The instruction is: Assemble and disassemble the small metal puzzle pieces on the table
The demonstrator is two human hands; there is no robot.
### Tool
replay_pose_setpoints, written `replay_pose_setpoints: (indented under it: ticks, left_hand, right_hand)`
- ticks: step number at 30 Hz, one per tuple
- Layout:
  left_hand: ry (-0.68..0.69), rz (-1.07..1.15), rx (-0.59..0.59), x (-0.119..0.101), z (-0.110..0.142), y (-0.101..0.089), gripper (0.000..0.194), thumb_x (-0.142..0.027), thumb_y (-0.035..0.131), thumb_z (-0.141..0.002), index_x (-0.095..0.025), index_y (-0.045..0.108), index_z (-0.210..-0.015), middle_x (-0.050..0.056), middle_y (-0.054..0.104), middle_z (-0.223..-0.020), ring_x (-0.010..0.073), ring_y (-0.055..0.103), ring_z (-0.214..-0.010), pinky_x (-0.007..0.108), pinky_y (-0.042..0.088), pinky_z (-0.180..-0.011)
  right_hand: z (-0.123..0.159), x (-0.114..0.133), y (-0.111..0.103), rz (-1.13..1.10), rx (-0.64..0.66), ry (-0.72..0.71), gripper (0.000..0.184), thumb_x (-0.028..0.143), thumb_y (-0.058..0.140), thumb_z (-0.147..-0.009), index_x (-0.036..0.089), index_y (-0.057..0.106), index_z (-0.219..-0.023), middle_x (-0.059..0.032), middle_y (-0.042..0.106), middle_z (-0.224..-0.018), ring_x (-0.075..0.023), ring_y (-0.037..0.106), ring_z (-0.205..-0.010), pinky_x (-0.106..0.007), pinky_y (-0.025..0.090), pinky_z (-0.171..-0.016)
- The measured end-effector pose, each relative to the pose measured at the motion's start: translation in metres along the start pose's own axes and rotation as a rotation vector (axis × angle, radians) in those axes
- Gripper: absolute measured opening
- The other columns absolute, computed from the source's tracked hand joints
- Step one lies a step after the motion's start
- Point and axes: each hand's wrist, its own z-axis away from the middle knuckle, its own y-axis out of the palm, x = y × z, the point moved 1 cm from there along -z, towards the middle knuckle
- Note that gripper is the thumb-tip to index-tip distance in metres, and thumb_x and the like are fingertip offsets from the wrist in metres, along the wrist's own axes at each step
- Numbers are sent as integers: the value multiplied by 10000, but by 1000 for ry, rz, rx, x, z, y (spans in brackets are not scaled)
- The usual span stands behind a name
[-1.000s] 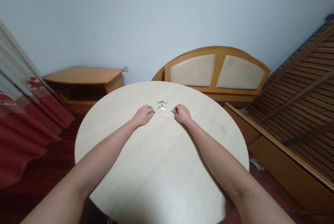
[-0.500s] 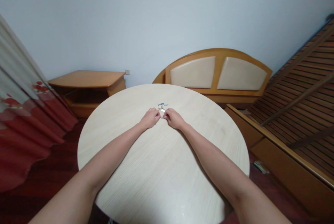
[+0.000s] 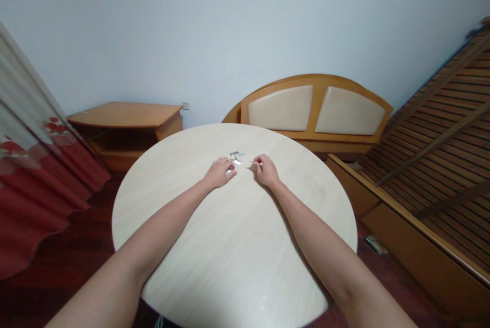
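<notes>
Both my arms reach across a pale round wooden table [image 3: 237, 246]. My left hand [image 3: 219, 172] rests on the tabletop with fingers curled, its fingertips on a small pale piece that is mostly hidden. My right hand [image 3: 265, 170] is closed in a pinch around a small flat pale piece held just above the table. A little pile of small grey and beige parts [image 3: 236, 156] lies just beyond and between the two hands.
A low wooden cabinet [image 3: 126, 126] stands at the back left by the wall. A padded wooden headboard [image 3: 314, 111] leans behind the table. Slatted bed frames [image 3: 436, 134] lean at the right. A red and white curtain [image 3: 34, 165] hangs at the left.
My hands came together over the pale flat piece near the pile, then parted. The piece is gone from the table and my right hand now pinches a small piece.
</notes>
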Motion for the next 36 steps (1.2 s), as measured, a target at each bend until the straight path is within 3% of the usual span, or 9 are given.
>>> replay_pose_setpoints:
  ticks: [3,6,15,22,27,32,36]
  left_hand:
    - [30,1,26,3,5,-1,204,-358,580,-953,-199,690,-1019,100,654,-1081,267,565,-1064,424,447,-975]
    - [15,1,53,9,6,0,210,-326,526,-969,-204,694,-1001,103,645,-1070,267,559,-1060,428,447,-975]
    - [-47,-4,53,30,4,-1,217,-315,512,-956,-178,679,-949,107,641,-1007,261,555,-1006,427,455,-959]
    - [-48,22,-115,7,21,-16,248,-342,532,-975,-183,622,-1143,110,639,-1170,262,544,-1115,432,435,-1003]
    - [-48,92,-165,-5,35,-31,234,-315,575,-963,-183,652,-1140,100,677,-1114,253,586,-1074,413,457,-975]
    - [29,121,-64,-10,32,-36,211,-331,588,-979,-200,707,-1094,82,731,-1067,233,632,-1017,372,483,-932]
    - [38,126,-64,-11,30,-36,234,-350,554,-1005,-208,733,-1053,68,753,-1057,220,657,-998,346,495,-902]
  right_hand:
    - [2,-6,-2,4,-16,125,101,144,523,-904,192,604,-869,-73,644,-919,-209,573,-848,-319,431,-793]
    - [3,-9,-1,36,63,169,77,143,564,-884,188,604,-836,-68,651,-895,-205,572,-835,-312,425,-784]
    - [6,11,8,72,204,21,84,158,599,-899,187,609,-820,-70,656,-883,-203,560,-849,-310,412,-778]
    - [4,23,-2,9,7,26,91,160,528,-914,192,612,-904,-88,652,-928,-234,571,-888,-352,437,-812]
    - [7,54,2,-98,81,-106,92,165,548,-918,204,623,-881,-68,668,-896,-219,586,-860,-337,450,-808]
    - [12,81,9,-192,127,-240,104,169,569,-939,207,642,-876,-56,674,-870,-207,610,-843,-320,463,-792]
    - [14,86,9,-194,147,-253,118,265,580,-985,212,679,-949,-62,699,-902,-202,624,-850,-322,479,-801]
